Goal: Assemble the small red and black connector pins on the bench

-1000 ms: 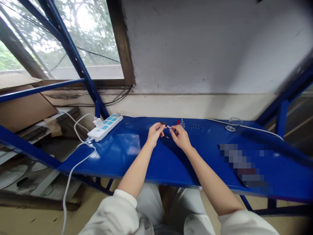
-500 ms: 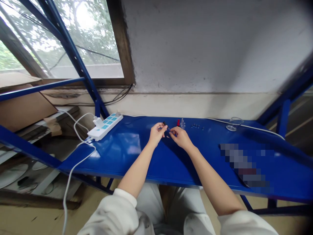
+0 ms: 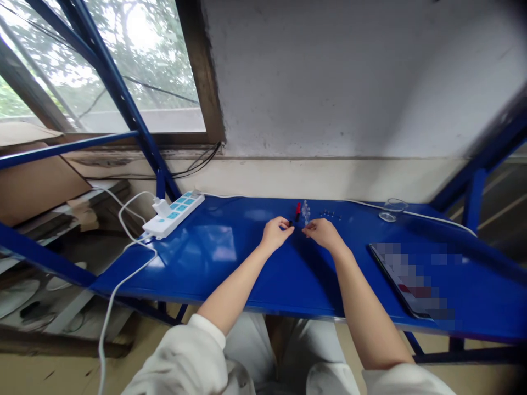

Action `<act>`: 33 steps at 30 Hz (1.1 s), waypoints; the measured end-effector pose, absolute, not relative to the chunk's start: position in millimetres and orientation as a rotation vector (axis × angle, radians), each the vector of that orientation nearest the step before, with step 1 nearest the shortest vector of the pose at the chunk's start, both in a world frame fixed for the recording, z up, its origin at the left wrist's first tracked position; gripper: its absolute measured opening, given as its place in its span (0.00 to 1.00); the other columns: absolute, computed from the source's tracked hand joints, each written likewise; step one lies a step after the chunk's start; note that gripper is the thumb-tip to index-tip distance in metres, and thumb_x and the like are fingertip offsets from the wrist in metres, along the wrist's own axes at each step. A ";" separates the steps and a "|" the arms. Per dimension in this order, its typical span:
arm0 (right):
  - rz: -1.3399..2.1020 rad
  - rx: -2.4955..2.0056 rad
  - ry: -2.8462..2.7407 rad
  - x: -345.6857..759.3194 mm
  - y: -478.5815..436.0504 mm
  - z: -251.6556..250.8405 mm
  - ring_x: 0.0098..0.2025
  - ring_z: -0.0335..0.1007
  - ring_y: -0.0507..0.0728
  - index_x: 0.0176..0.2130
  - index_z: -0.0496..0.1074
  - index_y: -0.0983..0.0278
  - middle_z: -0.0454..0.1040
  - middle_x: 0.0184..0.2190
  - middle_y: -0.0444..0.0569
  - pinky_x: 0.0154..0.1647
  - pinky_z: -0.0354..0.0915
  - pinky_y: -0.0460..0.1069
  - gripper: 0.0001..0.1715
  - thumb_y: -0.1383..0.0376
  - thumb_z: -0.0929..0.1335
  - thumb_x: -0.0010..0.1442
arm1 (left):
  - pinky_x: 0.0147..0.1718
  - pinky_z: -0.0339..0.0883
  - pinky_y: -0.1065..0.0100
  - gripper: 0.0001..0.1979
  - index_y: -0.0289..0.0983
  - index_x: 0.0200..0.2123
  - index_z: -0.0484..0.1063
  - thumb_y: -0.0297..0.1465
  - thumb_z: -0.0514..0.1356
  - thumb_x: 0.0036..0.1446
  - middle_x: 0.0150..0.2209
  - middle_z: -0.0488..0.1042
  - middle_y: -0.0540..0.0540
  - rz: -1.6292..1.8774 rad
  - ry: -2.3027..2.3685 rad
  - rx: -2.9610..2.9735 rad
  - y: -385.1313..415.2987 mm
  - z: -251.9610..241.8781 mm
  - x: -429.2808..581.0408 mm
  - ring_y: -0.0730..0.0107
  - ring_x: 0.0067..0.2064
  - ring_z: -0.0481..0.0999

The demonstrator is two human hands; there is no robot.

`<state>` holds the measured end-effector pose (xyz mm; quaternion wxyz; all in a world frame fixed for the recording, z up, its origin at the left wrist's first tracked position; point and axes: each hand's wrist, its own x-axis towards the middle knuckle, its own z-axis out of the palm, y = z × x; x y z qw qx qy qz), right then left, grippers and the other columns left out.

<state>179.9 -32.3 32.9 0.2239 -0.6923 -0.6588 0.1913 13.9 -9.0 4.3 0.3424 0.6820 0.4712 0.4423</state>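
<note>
My left hand is just over the blue table, thumb and fingers pinched on a small black piece. To its right, my right hand has its fingertips closed beside several small clear pieces. Whether those fingertips hold one of the clear pieces, I cannot tell. Just beyond the gap between both hands stand small red pieces with black ones, next to the clear row. Farther right lie several tiny dark parts.
The blue table runs along the wall. A white power strip with a plug and cable lies at left. A clear glass cup is at back right. A dark-edged flat device, its surface blurred out, lies at right.
My hands have come down towards the table and apart, both shifting right. The dark item held between them before is split from my right hand; a small black piece shows in my left.
</note>
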 end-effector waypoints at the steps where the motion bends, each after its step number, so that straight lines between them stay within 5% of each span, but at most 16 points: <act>1: 0.490 -1.969 -1.796 181.2 -32.4 32.9 0.31 0.71 0.55 0.29 0.73 0.64 0.75 0.26 0.50 0.30 0.60 0.45 0.09 0.62 0.66 0.48 | 0.24 0.60 0.73 0.08 0.35 0.26 0.69 0.33 0.61 0.42 0.22 0.71 0.50 1.095 1.239 1.849 -8.2 4.0 18.8 0.75 0.23 0.69; 11: 0.265 -2.236 -1.716 177.8 -30.0 27.9 0.36 0.71 0.61 0.32 0.73 0.63 0.74 0.33 0.56 0.31 0.61 0.49 0.14 0.57 0.65 0.50 | 0.26 0.58 0.70 0.04 0.37 0.24 0.69 0.31 0.61 0.43 0.24 0.73 0.48 0.985 1.460 1.993 6.6 8.7 44.0 0.70 0.26 0.70; 20: 0.242 -2.215 -1.717 175.0 -25.7 16.9 0.37 0.71 0.61 0.33 0.73 0.64 0.74 0.33 0.56 0.33 0.62 0.49 0.14 0.57 0.65 0.51 | 0.38 0.58 0.63 0.06 0.37 0.23 0.68 0.34 0.61 0.45 0.24 0.71 0.48 0.873 1.638 2.095 9.6 -2.4 52.3 0.65 0.31 0.70; 33: 0.257 -2.230 -1.728 175.9 -26.9 16.8 0.38 0.71 0.61 0.36 0.71 0.64 0.73 0.35 0.56 0.33 0.62 0.49 0.15 0.57 0.66 0.51 | 0.44 0.51 0.62 0.18 0.42 0.49 0.64 0.31 0.54 0.54 0.40 0.71 0.43 0.830 1.449 2.471 -14.3 16.7 33.6 0.61 0.43 0.68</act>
